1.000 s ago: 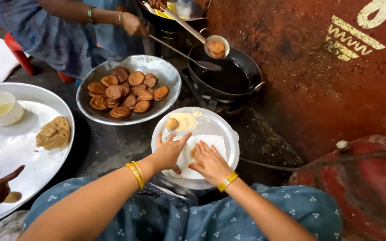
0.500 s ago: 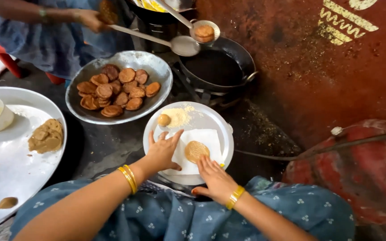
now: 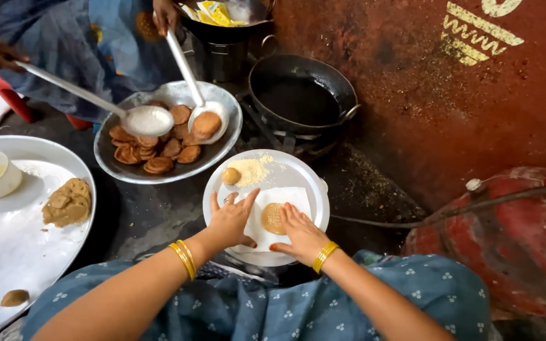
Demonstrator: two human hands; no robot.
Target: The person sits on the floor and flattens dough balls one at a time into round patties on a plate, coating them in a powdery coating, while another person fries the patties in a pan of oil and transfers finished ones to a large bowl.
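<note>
At frame centre, one flat dough disc [image 3: 272,218] lies on a white sheet [image 3: 285,201] on the plate [image 3: 311,183], between the left hand [image 3: 230,221] and right hand [image 3: 302,235]; both are open, flat, gripping nothing. One dough ball [image 3: 231,176] sits above. Half a second ago the ladles hung over the pan; now both rest in the bowl [image 3: 222,101] of fried discs.

Left hand [image 3: 230,221] and right hand [image 3: 301,232] side by side, palms down, fingers spread.

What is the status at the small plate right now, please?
Left hand flat on white sheet. Right hand pressing dough disc. Dough ball beside flour, nothing blocking.
</note>
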